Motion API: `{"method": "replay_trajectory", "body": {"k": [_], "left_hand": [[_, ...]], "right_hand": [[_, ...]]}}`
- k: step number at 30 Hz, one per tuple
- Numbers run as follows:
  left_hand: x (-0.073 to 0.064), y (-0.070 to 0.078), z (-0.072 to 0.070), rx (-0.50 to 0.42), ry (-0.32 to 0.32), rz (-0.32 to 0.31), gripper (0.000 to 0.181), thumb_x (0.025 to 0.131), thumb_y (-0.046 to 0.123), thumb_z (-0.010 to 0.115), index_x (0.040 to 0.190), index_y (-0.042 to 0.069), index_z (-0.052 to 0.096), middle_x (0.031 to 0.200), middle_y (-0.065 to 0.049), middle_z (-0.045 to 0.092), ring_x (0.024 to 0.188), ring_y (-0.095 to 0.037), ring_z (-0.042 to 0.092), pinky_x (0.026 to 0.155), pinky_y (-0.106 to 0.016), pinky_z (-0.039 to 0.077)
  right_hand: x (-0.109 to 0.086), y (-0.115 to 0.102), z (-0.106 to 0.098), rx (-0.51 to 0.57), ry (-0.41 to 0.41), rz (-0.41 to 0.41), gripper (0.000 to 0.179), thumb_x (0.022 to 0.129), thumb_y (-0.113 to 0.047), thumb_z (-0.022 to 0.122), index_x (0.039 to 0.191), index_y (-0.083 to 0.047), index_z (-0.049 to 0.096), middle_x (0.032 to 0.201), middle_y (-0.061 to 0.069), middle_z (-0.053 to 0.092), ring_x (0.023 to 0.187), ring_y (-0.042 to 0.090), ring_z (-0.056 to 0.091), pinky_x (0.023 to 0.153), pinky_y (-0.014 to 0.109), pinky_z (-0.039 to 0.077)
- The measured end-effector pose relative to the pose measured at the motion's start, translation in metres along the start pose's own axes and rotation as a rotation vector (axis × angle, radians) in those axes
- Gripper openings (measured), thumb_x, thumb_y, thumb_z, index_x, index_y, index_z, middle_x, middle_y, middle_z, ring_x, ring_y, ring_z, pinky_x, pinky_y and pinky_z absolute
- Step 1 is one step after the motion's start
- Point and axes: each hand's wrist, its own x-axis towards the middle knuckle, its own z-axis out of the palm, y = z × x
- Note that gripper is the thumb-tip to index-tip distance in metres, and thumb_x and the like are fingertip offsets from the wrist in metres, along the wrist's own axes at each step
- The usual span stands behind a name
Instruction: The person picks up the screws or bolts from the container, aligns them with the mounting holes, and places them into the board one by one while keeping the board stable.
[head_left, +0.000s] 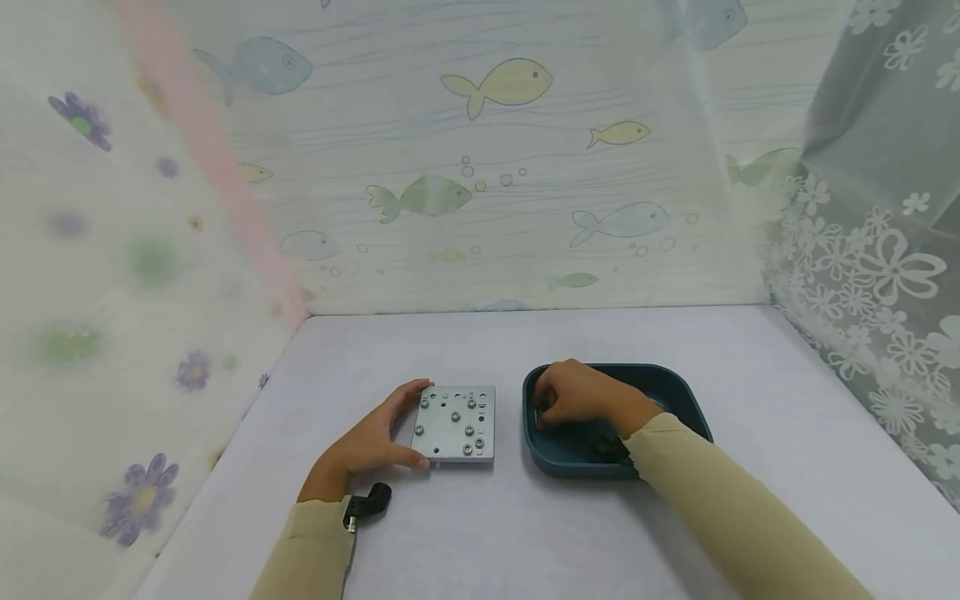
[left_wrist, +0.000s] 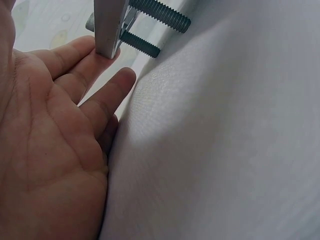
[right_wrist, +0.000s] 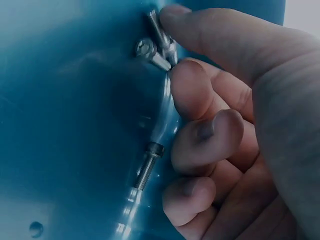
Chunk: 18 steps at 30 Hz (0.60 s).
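Note:
My left hand (head_left: 372, 437) holds a silver metal plate (head_left: 442, 442) at its left side, thumb on the near edge and index finger on the far edge. Several socket-head screws (head_left: 455, 417) stand in the plate's holes. Beneath it, threaded shanks (left_wrist: 160, 14) stick out in the left wrist view. My right hand (head_left: 581, 392) is down inside a dark blue tray (head_left: 577, 468), at its left wall. In the right wrist view its fingers are bent, with thumb and index finger apart beside two silver screws (right_wrist: 159, 30). A dark-headed screw (right_wrist: 148, 167) lies close to the other fingers.
A white cloth-covered table (head_left: 480, 533) lies under everything. Behind it hangs a curtain (head_left: 517, 183) printed with fish, and a flowered curtain (head_left: 112, 333) stands to the left. Lace-like sheer fabric (head_left: 885, 267) borders the right side. A black wrist-camera piece (head_left: 371, 500) sits by the left cuff.

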Motion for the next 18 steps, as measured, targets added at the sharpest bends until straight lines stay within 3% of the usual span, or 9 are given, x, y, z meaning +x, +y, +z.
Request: {"method": "replay_trajectory", "body": {"k": [6, 10, 14, 18], "left_hand": [[0.0002, 0.0013, 0.0005, -0.004, -0.006, 0.01, 0.124, 0.061, 0.027, 0.1, 0.162, 0.025, 0.029, 0.163, 0.006, 0.04, 0.156, -0.021, 0.028, 0.127, -0.056, 0.008], [0.0, 0.0015, 0.0004, -0.005, -0.008, 0.012, 0.123, 0.061, 0.027, 0.1, 0.162, 0.025, 0.029, 0.163, 0.006, 0.04, 0.156, -0.02, 0.028, 0.127, -0.055, 0.008], [-0.0001, 0.0014, 0.0, 0.003, -0.004, 0.005, 0.124, 0.061, 0.028, 0.1, 0.162, 0.025, 0.029, 0.163, 0.007, 0.039, 0.156, -0.02, 0.027, 0.128, -0.056, 0.008], [-0.0003, 0.0016, -0.0003, 0.006, -0.002, 0.001, 0.123, 0.061, 0.029, 0.1, 0.162, 0.026, 0.029, 0.163, 0.007, 0.039, 0.156, -0.02, 0.027, 0.128, -0.056, 0.008]], "right_hand": [[-0.0004, 0.0032, -0.0007, 0.006, -0.009, 0.008, 0.021, 0.09, -0.028, 0.079, 0.106, -0.015, 0.079, 0.07, -0.006, 0.067, 0.063, 0.01, 0.06, 0.06, 0.028, 0.05], [-0.0002, 0.0053, -0.0014, 0.03, -0.021, 0.009, 0.014, 0.097, -0.029, 0.071, 0.098, -0.019, 0.08, 0.077, -0.009, 0.071, 0.071, 0.011, 0.066, 0.067, 0.03, 0.055], [0.0002, 0.0058, -0.0035, 0.04, -0.016, -0.002, 0.019, 0.102, -0.025, 0.062, 0.092, -0.021, 0.078, 0.076, -0.006, 0.069, 0.07, 0.013, 0.065, 0.067, 0.032, 0.054], [-0.0006, 0.0056, -0.0057, 0.046, -0.007, -0.01, 0.02, 0.104, -0.021, 0.058, 0.102, -0.016, 0.077, 0.08, -0.003, 0.068, 0.073, 0.014, 0.063, 0.07, 0.032, 0.054]]}}
